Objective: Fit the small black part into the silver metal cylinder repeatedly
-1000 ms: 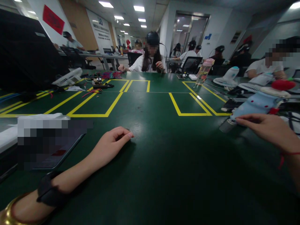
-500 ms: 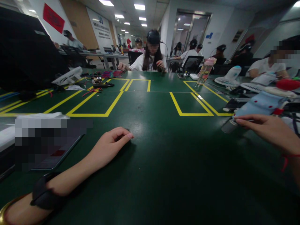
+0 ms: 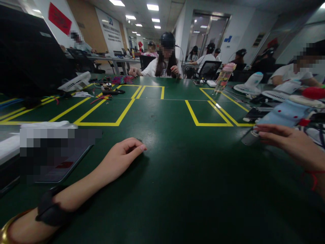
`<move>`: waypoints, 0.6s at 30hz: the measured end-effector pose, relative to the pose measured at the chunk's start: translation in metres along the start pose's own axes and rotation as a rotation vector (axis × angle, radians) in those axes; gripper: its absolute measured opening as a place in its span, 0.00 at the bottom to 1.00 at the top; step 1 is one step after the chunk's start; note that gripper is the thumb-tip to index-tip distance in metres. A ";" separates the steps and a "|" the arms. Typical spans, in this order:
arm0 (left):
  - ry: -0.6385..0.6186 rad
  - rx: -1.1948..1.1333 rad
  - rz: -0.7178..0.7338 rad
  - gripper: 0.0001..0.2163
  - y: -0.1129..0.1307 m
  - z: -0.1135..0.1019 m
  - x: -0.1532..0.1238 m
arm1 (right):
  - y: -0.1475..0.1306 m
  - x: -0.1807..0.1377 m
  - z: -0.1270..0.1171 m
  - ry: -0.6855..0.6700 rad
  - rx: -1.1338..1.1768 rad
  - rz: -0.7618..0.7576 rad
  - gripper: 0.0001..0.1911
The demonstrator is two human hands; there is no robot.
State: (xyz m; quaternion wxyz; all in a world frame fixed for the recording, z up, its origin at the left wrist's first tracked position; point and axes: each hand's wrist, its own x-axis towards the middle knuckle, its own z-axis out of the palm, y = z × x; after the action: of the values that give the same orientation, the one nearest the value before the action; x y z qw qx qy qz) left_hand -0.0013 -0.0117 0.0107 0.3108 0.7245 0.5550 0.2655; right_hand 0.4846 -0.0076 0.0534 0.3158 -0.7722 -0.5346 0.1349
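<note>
My left hand (image 3: pixel 119 158) rests on the green table (image 3: pixel 177 176) at centre left, its fingers loosely curled together and nothing visible in them. A black band and a gold bangle sit on that wrist. At the right, my right hand (image 3: pixel 289 142) reaches left with its fingers stretched out. The fingertips lie on a light blue bottle (image 3: pixel 281 115) with red dots that lies on its side, close to its grey cap end (image 3: pixel 248 139). A red string is tied round my right wrist.
A dark tablet or phone (image 3: pixel 61 166) lies left of my left hand, beside a white box. Yellow tape rectangles (image 3: pixel 203 117) mark the table. Small fans (image 3: pixel 76 83), cables and a pink-capped bottle (image 3: pixel 223 78) stand farther back. Other people sit at the far end and right side.
The view has shifted slightly. My right hand has drifted a little down and right along the blue bottle. My left hand has stayed in place.
</note>
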 end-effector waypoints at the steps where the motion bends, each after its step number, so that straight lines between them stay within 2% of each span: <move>1: 0.003 -0.001 0.004 0.14 -0.001 0.000 0.000 | 0.004 0.000 0.002 0.005 0.030 -0.014 0.23; 5: 0.012 -0.001 0.022 0.13 -0.002 0.002 0.001 | 0.009 -0.006 0.018 0.108 -0.069 -0.014 0.24; 8: 0.013 -0.001 0.021 0.14 -0.001 0.003 0.002 | -0.014 -0.023 0.045 0.183 0.035 -0.177 0.23; 10: 0.003 0.005 0.016 0.15 0.000 0.003 0.002 | -0.042 -0.043 0.069 0.077 0.203 -0.326 0.23; 13: -0.012 0.034 0.017 0.15 0.000 0.003 0.002 | -0.090 -0.077 0.108 -0.251 0.378 -0.541 0.20; 15: -0.012 0.057 0.025 0.15 -0.001 0.003 0.002 | -0.114 -0.095 0.128 -0.416 0.411 -0.651 0.18; 18: -0.003 0.084 0.050 0.14 -0.001 0.004 0.002 | -0.130 -0.108 0.145 -0.517 0.411 -0.708 0.16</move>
State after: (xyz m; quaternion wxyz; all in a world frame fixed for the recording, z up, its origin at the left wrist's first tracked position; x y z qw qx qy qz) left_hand 0.0016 -0.0103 0.0072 0.2742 0.7508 0.5469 0.2489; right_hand 0.2670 -0.0259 0.0104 0.3451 -0.4054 -0.7878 0.3097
